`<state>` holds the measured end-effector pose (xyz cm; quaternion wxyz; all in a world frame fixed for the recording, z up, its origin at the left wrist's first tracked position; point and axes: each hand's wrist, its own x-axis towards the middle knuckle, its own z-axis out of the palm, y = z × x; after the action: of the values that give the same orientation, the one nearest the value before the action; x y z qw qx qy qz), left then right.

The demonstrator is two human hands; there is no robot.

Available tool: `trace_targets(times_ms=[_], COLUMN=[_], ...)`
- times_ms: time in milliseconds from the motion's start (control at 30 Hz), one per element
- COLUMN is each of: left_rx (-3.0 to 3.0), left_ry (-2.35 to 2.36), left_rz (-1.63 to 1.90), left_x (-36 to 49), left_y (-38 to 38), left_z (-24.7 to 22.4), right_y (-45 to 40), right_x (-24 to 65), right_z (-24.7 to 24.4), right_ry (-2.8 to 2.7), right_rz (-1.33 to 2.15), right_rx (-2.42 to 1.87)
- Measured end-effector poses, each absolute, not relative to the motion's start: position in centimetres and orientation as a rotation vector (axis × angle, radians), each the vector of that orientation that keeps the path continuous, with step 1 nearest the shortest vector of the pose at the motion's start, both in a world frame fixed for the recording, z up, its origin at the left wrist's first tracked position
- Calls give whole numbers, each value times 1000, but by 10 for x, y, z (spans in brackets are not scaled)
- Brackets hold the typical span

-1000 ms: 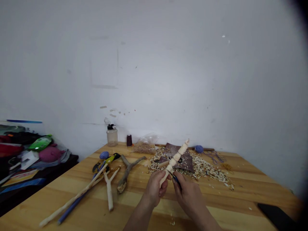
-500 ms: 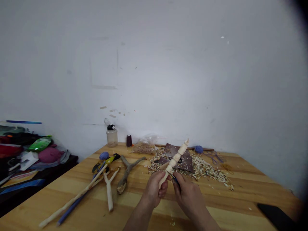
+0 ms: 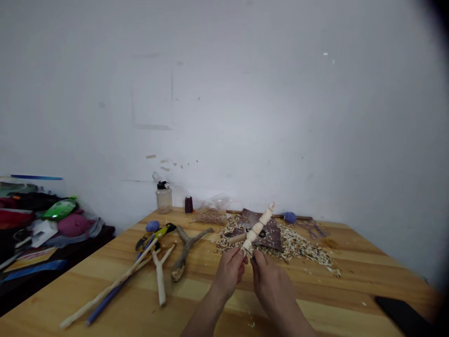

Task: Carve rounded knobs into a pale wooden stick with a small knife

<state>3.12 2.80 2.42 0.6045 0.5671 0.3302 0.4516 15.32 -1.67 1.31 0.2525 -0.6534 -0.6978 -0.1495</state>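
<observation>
Pale peeled wood is taking centre stage: the left hand [image 3: 229, 274] is closed firmly around the lower end of a knobbly carved stick [image 3: 257, 228], and the stick is rising out of that grip, tilting up and to the right, with its beaded tip pointing toward the wall. Right beside it, the right hand [image 3: 273, 290] is curled shut on a small dark-handled knife [image 3: 253, 259], with most of the tool buried in the fingers. Its tip is sitting just at the stick's lower end, though whether it is touching the wood is too hidden to call.

Just beyond the hands, a brown leather pad [image 3: 270, 238] is lying in a spread of wood shavings [image 3: 308, 255], with a short pale dowel [image 3: 236, 238] resting at its left edge. Behind that, a blue ball of yarn [image 3: 290, 217] is sitting near the wall.

Moving left across the pine worktop [image 3: 351, 281], a bare forked branch [image 3: 185, 250] and a peeled forked stick [image 3: 160, 281] are lying side by side. Next to them, a long peeled stick [image 3: 108, 285] is stretching over a blue rod [image 3: 105, 302] toward a yellow-and-black utility knife [image 3: 163, 230]. Along the back edge, a plastic bottle [image 3: 163, 199] and a dark thread spool [image 3: 188, 204] are standing upright, and a black slab [image 3: 403, 316] is lying at the front right corner.
</observation>
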Motion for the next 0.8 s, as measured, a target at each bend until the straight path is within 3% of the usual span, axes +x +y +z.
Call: trace_targets(times_ms=[233,500,800], left_rx=[2009,2599,2531], left_ry=[1076,1479,1459], left_rz=[1210,961,1064], left_x=[26,26,28], left_y=[22,15,16], left_z=[30,30,26], right_y=[-16,-17,-13], right_x=[152,162,172], right_z=[14,26,30], right_ry=[-1900,-1984,-1926], right_rz=[-331,-130,232], right_rx=[-1798,-1752,-1516])
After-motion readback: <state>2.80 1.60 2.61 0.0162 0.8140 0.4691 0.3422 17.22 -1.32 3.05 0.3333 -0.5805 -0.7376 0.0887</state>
